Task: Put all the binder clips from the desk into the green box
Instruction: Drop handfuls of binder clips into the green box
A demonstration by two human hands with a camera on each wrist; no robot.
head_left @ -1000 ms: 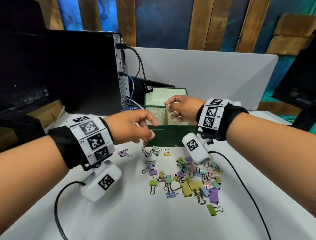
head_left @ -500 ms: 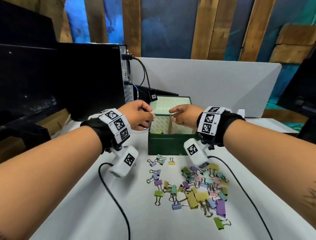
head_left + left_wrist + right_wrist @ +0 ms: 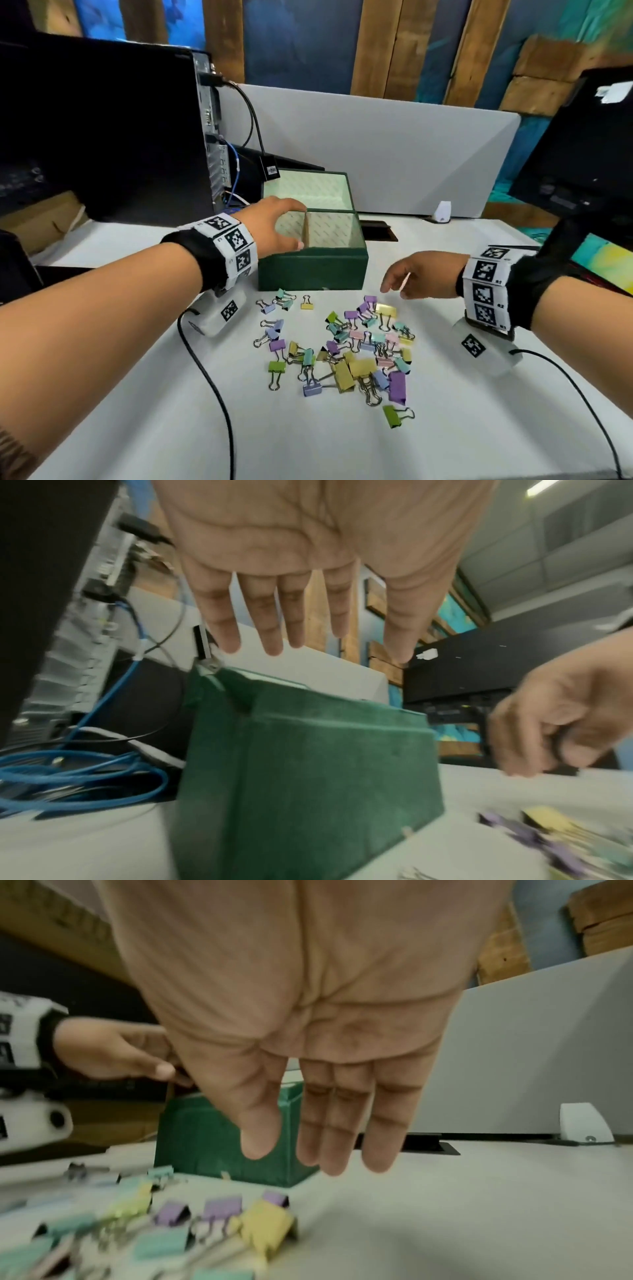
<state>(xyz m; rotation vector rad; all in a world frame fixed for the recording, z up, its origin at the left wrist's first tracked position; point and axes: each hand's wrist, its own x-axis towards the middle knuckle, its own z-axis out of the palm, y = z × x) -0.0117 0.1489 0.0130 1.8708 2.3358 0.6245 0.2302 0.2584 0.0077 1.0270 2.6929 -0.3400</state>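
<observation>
The green box stands open on the white desk, its lid tilted up behind it and a divider splitting the inside. My left hand hovers over the left compartment; the left wrist view shows its fingers straight, spread and holding nothing above the box. Several pastel binder clips lie scattered in front of the box. My right hand hangs right of the box, just above the pile's far edge. Its fingers are straight and empty over the clips.
A black computer tower with blue and black cables stands to the left of the box. A white divider panel runs behind it. A monitor is at the right. Black wrist-camera cables trail across the desk.
My left hand carried a clip from the desk to the box and has opened over the left compartment. My right hand left the box and came down to the right, near the pile.
</observation>
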